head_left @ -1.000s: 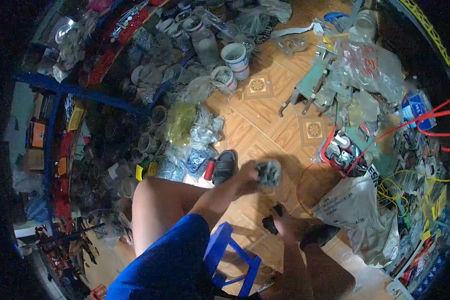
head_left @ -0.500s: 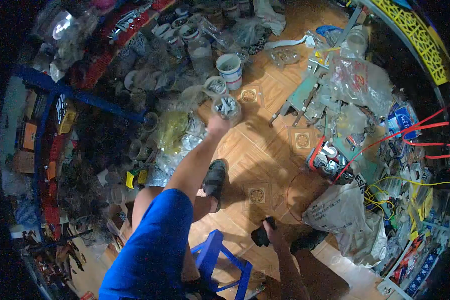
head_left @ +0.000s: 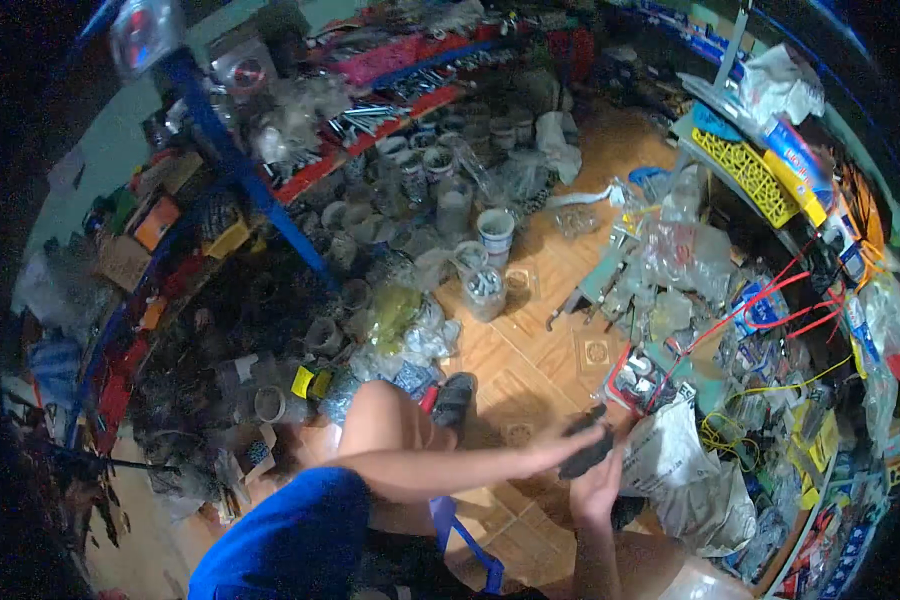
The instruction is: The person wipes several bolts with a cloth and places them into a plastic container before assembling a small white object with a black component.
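My left hand (head_left: 553, 455) reaches across to the right with its fingers stretched out along a small black item (head_left: 583, 452). From below, my right hand (head_left: 596, 494) holds that item, palm turned up toward the left hand. The black item is soft-looking and blurred, so I cannot tell its kind. Farther ahead on the floor, a clear jar of metal bolts (head_left: 484, 297) stands upright, away from both hands. Behind it are a smaller tub (head_left: 470, 258) and a white bucket (head_left: 495, 232).
Plastic bags (head_left: 410, 325) and many containers crowd the left floor. On the right lie a white sack (head_left: 675, 450), a red-edged tray of parts (head_left: 642, 382) and a yellow cord (head_left: 727, 437). A blue stool (head_left: 467, 540) is beneath me; a red rack (head_left: 370, 140) holds bolts at the back.
My left hand has let go of the jar of bolts and come back to the black item in my right hand. My right hand has risen, and the view has tilted upward.
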### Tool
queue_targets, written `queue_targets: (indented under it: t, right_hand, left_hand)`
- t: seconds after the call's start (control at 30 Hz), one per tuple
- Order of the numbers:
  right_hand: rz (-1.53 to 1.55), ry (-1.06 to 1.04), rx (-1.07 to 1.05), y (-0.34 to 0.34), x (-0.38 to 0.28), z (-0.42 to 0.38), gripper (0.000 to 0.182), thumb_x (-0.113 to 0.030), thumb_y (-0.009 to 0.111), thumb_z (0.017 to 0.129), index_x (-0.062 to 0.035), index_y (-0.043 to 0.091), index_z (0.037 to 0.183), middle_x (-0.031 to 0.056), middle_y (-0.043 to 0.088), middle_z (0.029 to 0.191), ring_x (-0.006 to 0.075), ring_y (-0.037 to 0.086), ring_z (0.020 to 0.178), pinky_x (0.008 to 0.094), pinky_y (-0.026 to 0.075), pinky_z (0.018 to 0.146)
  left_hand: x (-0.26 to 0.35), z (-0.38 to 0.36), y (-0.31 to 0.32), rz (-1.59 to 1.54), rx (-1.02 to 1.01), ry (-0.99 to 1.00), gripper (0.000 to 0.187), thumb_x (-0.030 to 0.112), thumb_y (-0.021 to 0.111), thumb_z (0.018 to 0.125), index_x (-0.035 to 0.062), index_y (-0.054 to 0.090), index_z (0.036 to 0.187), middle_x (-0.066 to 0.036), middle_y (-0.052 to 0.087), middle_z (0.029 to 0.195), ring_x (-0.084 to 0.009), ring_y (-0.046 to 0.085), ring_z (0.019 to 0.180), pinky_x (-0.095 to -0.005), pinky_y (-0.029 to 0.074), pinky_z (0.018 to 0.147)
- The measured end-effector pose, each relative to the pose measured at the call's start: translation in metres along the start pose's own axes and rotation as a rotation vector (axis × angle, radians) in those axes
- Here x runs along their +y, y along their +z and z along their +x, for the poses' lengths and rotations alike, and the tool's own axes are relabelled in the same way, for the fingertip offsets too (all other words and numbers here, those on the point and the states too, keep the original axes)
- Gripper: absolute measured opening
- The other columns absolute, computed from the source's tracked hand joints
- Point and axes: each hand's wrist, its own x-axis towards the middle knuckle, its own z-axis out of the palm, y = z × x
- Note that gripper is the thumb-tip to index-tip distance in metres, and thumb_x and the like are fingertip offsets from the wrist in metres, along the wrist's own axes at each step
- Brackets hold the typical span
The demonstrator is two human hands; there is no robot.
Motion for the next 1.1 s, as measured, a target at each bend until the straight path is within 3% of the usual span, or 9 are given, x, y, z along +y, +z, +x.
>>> queue_targets:
  t: [0.1,0.27,0.4,0.5,0.57,0.67,0.7,0.8,1.1]
  right_hand:
    - [-0.281,-0.058,0.139,-0.003,0.015,-0.034,0.048,-0.031,0.034,0.104,-0.0036,0.035,0.143,0.0088,0.041,0.143,0.0226,0.037,0.134,0.0373,0.026,0.113]
    - [-1.126,-0.173,0.188,0.031,-0.014,-0.086,0.050,-0.020,0.039,0.101,-0.0020,0.030,0.146,0.0142,0.027,0.152,0.0282,0.028,0.138,0.0404,0.021,0.114]
    - [-0.628,-0.023,0.220,-0.020,0.010,-0.131,0.059,-0.019,0.048,0.095,-0.0038,0.025,0.147,0.0132,0.038,0.142,0.0256,0.038,0.132,0.0382,0.033,0.109]
    - [-0.915,-0.062,0.177,-0.052,0.025,-0.171,0.060,-0.018,0.055,0.092,-0.0069,0.029,0.146,0.0121,0.041,0.139,0.0244,0.043,0.128,0.0397,0.040,0.103]
    - [-0.357,0.060,0.366,-0.065,0.040,-0.176,0.049,-0.019,0.059,0.092,-0.0075,0.042,0.137,0.0107,0.049,0.132,0.0241,0.052,0.117,0.0407,0.047,0.094]
    - [-0.254,0.054,0.959,-0.006,0.022,-0.160,0.038,-0.027,0.056,0.096,-0.0051,0.052,0.126,0.0091,0.056,0.122,0.0226,0.058,0.104,0.0384,0.049,0.088]
    - [-0.556,0.102,0.614,-0.083,0.032,-0.163,0.039,-0.035,0.051,0.099,-0.0035,0.054,0.122,0.0087,0.059,0.115,0.0217,0.061,0.098,0.0361,0.050,0.084]
    - [-0.316,0.046,0.656,-0.011,0.007,-0.157,0.048,-0.042,0.050,0.098,0.0000,0.056,0.121,0.0104,0.065,0.106,0.0201,0.063,0.094,0.0330,0.052,0.079]
    - [-0.358,0.032,0.477,-0.056,0.032,-0.153,0.034,-0.027,0.051,0.097,-0.0014,0.055,0.119,0.0108,0.060,0.111,0.0226,0.062,0.097,0.0365,0.052,0.083]
  left_hand:
    - [-0.054,-0.007,0.022,0.199,0.175,0.156,0.061,0.045,0.060,0.092,0.0014,0.050,0.133,-0.011,0.065,0.111,-0.0185,0.060,0.100,-0.0298,0.047,0.090]
    - [-0.027,-0.072,0.042,0.156,0.250,0.330,0.031,0.027,0.056,0.097,0.0009,0.062,0.113,-0.008,0.068,0.094,-0.0133,0.061,0.086,-0.0309,0.050,0.080]
    - [-0.018,-0.094,0.041,0.196,0.067,0.216,0.030,0.027,0.054,0.098,0.0008,0.064,0.110,-0.009,0.068,0.091,-0.0132,0.061,0.083,-0.0308,0.050,0.077]
    - [-0.017,-0.105,0.047,0.311,-0.114,0.204,0.031,0.027,0.054,0.098,0.0005,0.064,0.110,-0.011,0.069,0.088,-0.0149,0.063,0.082,-0.0312,0.051,0.076]
    - [-0.039,-0.103,0.050,0.421,-0.083,0.244,0.034,0.031,0.054,0.098,0.0009,0.064,0.110,-0.012,0.069,0.089,-0.0163,0.064,0.083,-0.0321,0.051,0.077]
    - [-0.062,-0.087,0.043,0.620,0.064,0.395,0.038,0.035,0.052,0.099,0.0006,0.064,0.110,-0.012,0.069,0.089,-0.0173,0.064,0.084,-0.0327,0.051,0.079]
    - [-0.070,-0.082,0.038,0.532,0.077,0.286,0.040,0.037,0.051,0.099,0.0012,0.064,0.112,-0.012,0.069,0.091,-0.0178,0.064,0.086,-0.0331,0.051,0.080]
    - [-0.089,-0.065,0.034,0.347,0.102,0.122,0.044,0.041,0.050,0.098,0.0031,0.061,0.118,-0.013,0.068,0.099,-0.0188,0.063,0.093,-0.0339,0.050,0.085]
    - [-0.074,-0.084,0.039,0.685,-0.066,0.202,0.045,0.041,0.060,0.091,0.0053,0.057,0.119,-0.021,0.067,0.101,-0.0354,0.066,0.094,-0.0426,0.051,0.082]
